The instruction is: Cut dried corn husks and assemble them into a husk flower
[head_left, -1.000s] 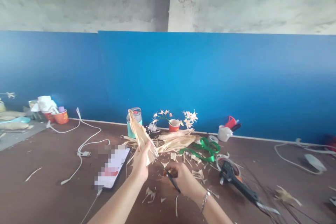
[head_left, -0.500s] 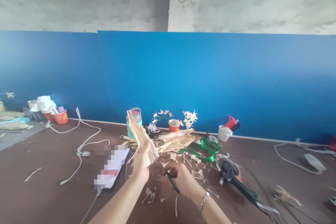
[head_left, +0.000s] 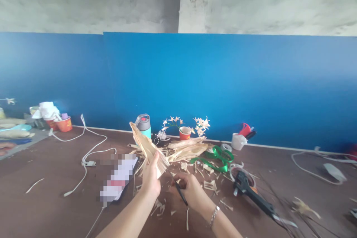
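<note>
My left hand (head_left: 152, 176) grips a long dried corn husk (head_left: 145, 145), which stands tilted up to the left over the brown table (head_left: 55, 197). Just to its right, my right hand (head_left: 189, 189) is closed on a pair of dark-handled scissors (head_left: 178, 191), whose blades point at the husk's lower edge. Cut husk scraps (head_left: 158, 206) lie scattered under both hands. A pile of further husks (head_left: 186, 148) lies behind them.
A phone (head_left: 118, 178) on a white cable (head_left: 86, 156) lies left of my hands. A black glue gun (head_left: 251, 193) and green ribbon (head_left: 220, 156) lie to the right. Along the blue wall stand a teal bottle (head_left: 144, 124), a red cup of husk flowers (head_left: 184, 132), more cups (head_left: 64, 123).
The husk has tilted a little further left, clear of the bottle. My right hand with the scissors has moved slightly left toward the husk.
</note>
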Demonstrator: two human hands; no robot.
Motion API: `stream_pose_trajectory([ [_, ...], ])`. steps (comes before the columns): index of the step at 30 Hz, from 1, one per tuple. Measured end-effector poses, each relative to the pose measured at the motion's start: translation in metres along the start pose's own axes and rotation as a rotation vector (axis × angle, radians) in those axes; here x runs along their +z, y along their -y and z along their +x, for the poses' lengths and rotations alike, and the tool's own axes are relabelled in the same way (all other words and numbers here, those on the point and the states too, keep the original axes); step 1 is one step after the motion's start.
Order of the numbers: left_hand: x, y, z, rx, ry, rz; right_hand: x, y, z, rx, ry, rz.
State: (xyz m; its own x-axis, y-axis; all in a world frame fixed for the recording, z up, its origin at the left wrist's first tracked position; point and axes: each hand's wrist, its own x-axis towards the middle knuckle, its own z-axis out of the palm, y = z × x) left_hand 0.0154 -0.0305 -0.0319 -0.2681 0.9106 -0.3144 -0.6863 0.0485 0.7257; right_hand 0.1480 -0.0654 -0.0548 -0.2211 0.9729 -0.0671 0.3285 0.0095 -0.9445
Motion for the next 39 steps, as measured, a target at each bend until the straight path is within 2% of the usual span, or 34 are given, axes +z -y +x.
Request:
stream_pose_trajectory([
  [6,-0.003,0.010,0.004,0.008,-0.036,-0.008,0.005,0.013,-0.004,0.067,-0.021,0.010],
  [11,-0.002,0.009,0.003,-0.007,-0.064,-0.018,0.006,0.026,-0.010,0.019,-0.053,-0.054],
  [21,-0.001,0.010,-0.002,-0.030,-0.052,0.017,0.010,0.008,-0.004,-0.066,-0.096,-0.067],
  [30,-0.001,0.010,-0.006,-0.078,-0.032,0.033,0.008,0.012,-0.005,-0.105,-0.112,-0.055],
  [35,0.000,0.009,-0.010,-0.016,0.051,0.028,0.008,0.011,-0.005,-0.095,-0.110,-0.019],
  [39,0.001,0.009,-0.012,-0.033,0.051,0.056,0.007,0.015,-0.006,-0.127,-0.150,-0.087],
])
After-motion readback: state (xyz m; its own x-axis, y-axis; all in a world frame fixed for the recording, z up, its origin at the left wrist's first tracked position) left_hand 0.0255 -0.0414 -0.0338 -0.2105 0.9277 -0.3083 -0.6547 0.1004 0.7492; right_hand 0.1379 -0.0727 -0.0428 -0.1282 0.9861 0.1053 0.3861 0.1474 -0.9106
